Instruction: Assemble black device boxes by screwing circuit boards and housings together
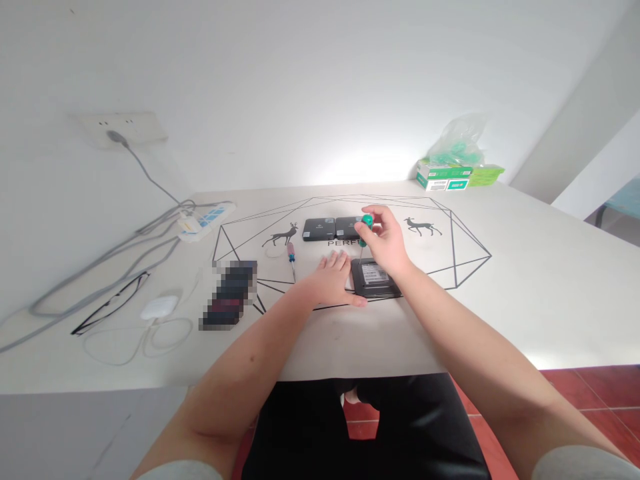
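My right hand point(387, 240) grips a screwdriver point(367, 221) by its green handle. The shaft points down, with its tip at the upper left corner of a black box-shaped device point(374, 277) that has a white label on its upturned face. Flat on the table, fingers stretched out, my left hand point(333, 279) lies along the device's left side, its thumb near the lower left corner. Two more black devices point(319, 229) lie side by side behind, the right one partly covered by my right hand. Left of my left hand rests a second screwdriver point(292, 259) with a coloured handle.
On the left are a blurred-out dark object point(230, 295), glasses point(111, 303), a white charger point(159, 307) with a looped cable, and a power strip point(206, 222) with grey cords. Green-and-white boxes point(444, 173) under a plastic bag point(457, 141) stand at the back right by the wall.
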Tool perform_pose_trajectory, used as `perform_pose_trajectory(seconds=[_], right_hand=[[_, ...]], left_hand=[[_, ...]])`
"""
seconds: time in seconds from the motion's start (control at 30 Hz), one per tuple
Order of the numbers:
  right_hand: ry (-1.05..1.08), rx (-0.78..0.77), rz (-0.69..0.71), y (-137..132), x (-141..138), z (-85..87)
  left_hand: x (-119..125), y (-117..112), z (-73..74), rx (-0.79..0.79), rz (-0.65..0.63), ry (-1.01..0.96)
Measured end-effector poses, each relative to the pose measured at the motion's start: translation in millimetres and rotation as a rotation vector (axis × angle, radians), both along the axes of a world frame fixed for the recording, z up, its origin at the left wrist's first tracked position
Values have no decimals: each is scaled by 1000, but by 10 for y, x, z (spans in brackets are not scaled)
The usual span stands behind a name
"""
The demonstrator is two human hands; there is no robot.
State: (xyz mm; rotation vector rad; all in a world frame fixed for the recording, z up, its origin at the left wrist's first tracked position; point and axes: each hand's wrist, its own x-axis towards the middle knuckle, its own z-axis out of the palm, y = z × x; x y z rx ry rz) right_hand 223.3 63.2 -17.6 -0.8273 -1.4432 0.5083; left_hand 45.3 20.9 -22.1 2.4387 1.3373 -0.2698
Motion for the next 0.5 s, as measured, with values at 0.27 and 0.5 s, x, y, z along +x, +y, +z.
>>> perform_pose_trajectory(seconds=[0.27, 0.5], right_hand=[[113, -33, 60, -32, -4, 43], [-9, 21, -61, -38, -29, 27]], left_hand=[[5, -3, 11, -11, 2, 17], [9, -3, 10, -4, 4, 25]])
